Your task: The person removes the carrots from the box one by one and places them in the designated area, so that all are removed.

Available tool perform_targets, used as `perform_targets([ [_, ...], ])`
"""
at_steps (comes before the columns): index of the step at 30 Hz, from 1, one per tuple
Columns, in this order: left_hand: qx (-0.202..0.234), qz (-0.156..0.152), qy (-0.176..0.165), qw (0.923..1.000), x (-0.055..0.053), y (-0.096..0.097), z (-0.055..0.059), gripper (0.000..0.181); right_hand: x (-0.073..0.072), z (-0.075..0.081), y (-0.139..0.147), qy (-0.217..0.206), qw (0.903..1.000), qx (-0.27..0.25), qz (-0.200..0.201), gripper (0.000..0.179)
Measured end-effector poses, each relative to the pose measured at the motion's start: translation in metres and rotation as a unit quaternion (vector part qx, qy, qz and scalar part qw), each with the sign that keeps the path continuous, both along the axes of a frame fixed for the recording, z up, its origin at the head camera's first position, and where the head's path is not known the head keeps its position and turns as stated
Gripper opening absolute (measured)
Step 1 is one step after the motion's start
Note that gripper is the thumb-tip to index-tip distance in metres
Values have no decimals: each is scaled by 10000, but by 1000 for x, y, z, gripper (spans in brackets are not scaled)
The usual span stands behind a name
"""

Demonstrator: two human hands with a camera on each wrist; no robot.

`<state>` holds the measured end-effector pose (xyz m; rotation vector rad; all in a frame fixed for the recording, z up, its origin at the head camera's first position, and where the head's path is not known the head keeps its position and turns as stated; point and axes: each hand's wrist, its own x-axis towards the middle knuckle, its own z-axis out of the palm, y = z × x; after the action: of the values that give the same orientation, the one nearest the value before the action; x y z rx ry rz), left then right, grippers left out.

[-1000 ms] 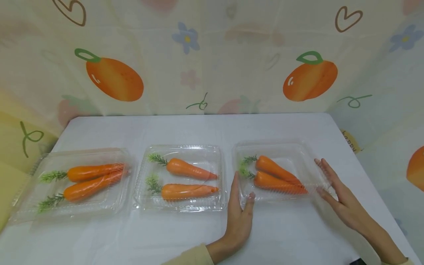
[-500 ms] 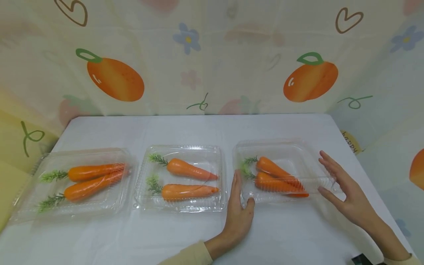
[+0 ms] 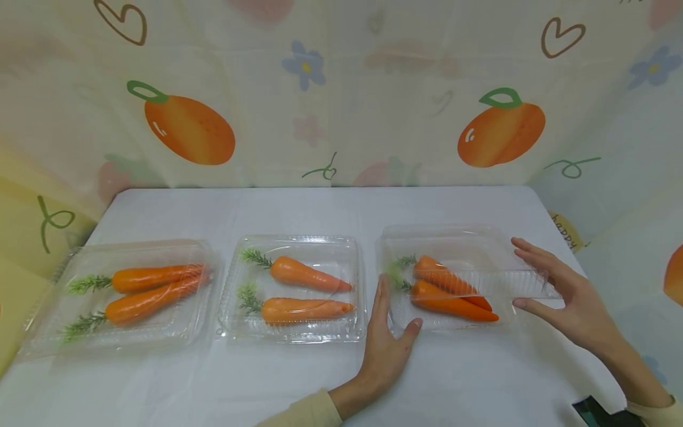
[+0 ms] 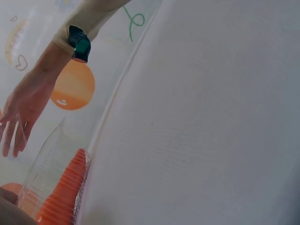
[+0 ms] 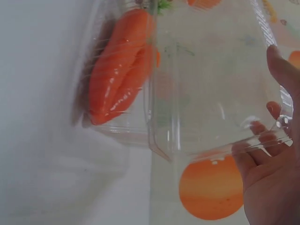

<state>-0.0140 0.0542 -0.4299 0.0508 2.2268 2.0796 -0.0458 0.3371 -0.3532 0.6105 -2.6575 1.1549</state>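
At the right of the table lies a clear plastic clamshell box with two orange carrots inside, their green tops pointing left. My right hand holds the right end of its lid, thumb and fingers at the edge. The lid stands raised at an angle above the box, its ridged side crossing over the carrots in the head view. My left hand lies along the box's left side, fingers straight and thumb stretched out near the front corner. In the left wrist view, only a dark piece of that hand shows at the lower left.
Another clear box with two carrots lies in the middle of the white table. A third box, also holding two carrots, is at the left. Behind the table hangs a patterned curtain.
My right hand has moved slightly up and right, and the lid's front edge has risen, showing more of the carrots' tips. My left thumb has spread outward; the other two boxes have stayed put.
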Motion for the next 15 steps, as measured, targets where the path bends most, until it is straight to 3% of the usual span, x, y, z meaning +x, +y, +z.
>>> perform_targets([
  [7,26,-159,158,9997,-1,-1,-2,88,-6,8,0,-215,9991,-313,-183,71],
  [15,-4,-214,-38,9998,-1,-3,-2,97,-16,19,-2,-135,9985,-403,-344,57],
])
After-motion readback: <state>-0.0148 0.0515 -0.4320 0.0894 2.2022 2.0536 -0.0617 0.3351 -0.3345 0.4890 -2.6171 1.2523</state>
